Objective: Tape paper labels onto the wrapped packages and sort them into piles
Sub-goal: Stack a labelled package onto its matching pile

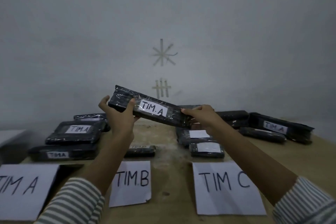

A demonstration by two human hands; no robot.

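The package (175, 115) is held tilted at frame centre above the worktop (169, 151), the left hand (121, 116) gripping its left end and the right hand (201, 116) pinching its right end, label (154, 110) facing the camera, probably for reading before sorting.

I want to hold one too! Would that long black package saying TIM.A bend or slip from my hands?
Probably stiff: the package looks straight with the left hand and right hand gripping only its ends. Its shiny plastic wrap could be slippery. Its flat sides suggest it would not roll.
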